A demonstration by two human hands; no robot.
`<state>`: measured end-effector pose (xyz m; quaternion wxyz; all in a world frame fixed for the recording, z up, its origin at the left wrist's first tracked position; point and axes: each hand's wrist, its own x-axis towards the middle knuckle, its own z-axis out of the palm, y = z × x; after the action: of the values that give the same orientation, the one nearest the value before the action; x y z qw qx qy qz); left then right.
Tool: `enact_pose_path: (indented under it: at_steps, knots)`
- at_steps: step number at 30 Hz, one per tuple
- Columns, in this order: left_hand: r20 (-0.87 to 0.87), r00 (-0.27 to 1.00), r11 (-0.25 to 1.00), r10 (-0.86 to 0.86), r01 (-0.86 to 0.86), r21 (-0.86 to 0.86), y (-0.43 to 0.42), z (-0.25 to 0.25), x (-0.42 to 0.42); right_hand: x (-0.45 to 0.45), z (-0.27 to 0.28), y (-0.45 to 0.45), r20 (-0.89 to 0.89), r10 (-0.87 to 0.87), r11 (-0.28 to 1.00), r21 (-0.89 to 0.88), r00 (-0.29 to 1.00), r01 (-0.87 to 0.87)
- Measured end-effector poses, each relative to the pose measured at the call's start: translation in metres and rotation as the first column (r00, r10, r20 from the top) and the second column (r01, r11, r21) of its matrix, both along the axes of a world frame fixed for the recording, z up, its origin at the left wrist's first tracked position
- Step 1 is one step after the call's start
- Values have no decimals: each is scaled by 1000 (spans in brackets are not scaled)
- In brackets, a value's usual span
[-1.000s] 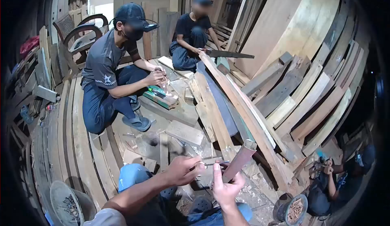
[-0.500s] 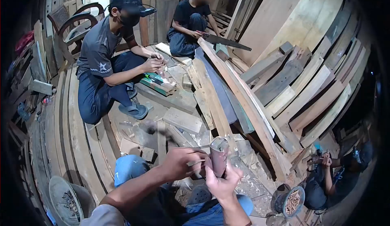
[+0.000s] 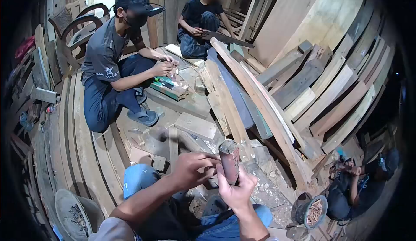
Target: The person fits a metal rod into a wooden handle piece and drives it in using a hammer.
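Reddish-brown block (image 3: 230, 165): short, straight-sided, corners rounded off. Upper end squarish, its face grey with a paler rim; sides scuffed, pale flecks on the red. Stands near upright, top leaning slightly left. Position: left of the near end of the long plank (image 3: 261, 106), closer to the wearer, raised above the floor.

Grip: right hand (image 3: 237, 190) clenched around the block's lower part, thumb along the left side, fingers wrapping the right. Upper part projects clear above the fist; bottom end hidden in the palm. Left hand (image 3: 195, 170) farther left of the plank, fingers curled, tips close beside the block. Cannot tell whether they touch it or pinch something small.

Materials: plank pale, sawn, long and narrow. Blue-grey board (image 3: 234, 98) smooth, flat, just left of it. Right of the plank, stacked timbers (image 3: 323, 87), weathered grey to fresh tan, ends squared. Flat offcut (image 3: 195, 125) left of the plank, dusty, rectangular. Right of the plank's near end, bucket (image 3: 300, 210) of short pale wood pieces (image 3: 315, 211). Beyond the far end, a person holds a broad-bladed saw (image 3: 227, 39).
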<state>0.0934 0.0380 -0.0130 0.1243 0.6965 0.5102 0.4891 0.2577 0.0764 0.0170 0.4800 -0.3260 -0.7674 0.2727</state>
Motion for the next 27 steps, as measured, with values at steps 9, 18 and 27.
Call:
enact_pose_path:
  at_steps: [9,18,27]
  knots:
    - [5,1000,1000,13,-13,8,-1,-1,-1,2,1,1,25,39,999,15,999,-39]
    - [1,1000,1000,10,-10,-5,-1,-5,1,4,4,-1,26,45,999,-18,999,-45]
    - [-30,994,994,-105,104,-34,-4,4,1,8,1,-1,34,47,999,-17,998,-47]
